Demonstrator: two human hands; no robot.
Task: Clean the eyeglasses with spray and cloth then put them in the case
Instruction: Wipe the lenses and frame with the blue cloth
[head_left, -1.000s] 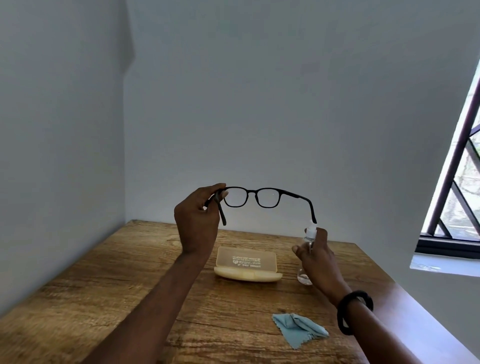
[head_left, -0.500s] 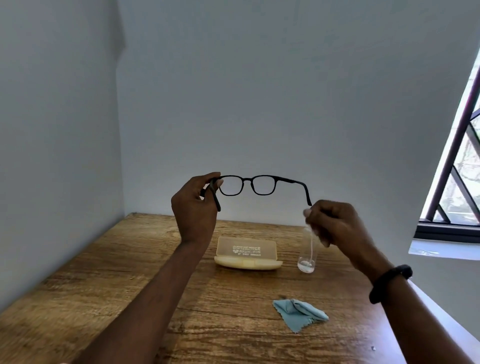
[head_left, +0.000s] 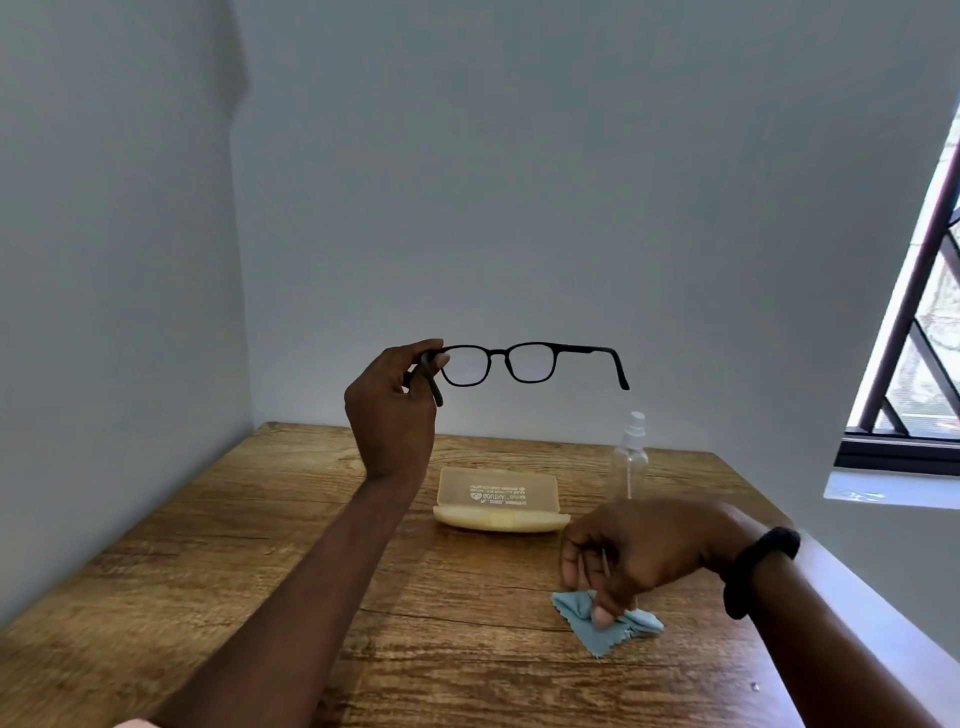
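Note:
Black-framed eyeglasses (head_left: 524, 358) hang in the air above the table, arms unfolded, with my left hand (head_left: 389, 410) pinching the left temple. A clear spray bottle (head_left: 629, 457) with a white nozzle stands upright on the table behind my right hand. My right hand (head_left: 634, 556) is down on the light blue cloth (head_left: 597, 626), thumb and fingers closing on its top fold. The cream eyeglass case (head_left: 498, 499) lies open on the table between my hands, lid tipped back.
The wooden table (head_left: 260, 571) fits into a corner of grey walls at the left and back. A barred window (head_left: 914, 338) with a sill is at the right. A black band is on my right wrist.
My right hand has let go of the spray bottle, which now stands on the table, and dropped down onto the blue cloth. The glasses stay raised in my left hand.

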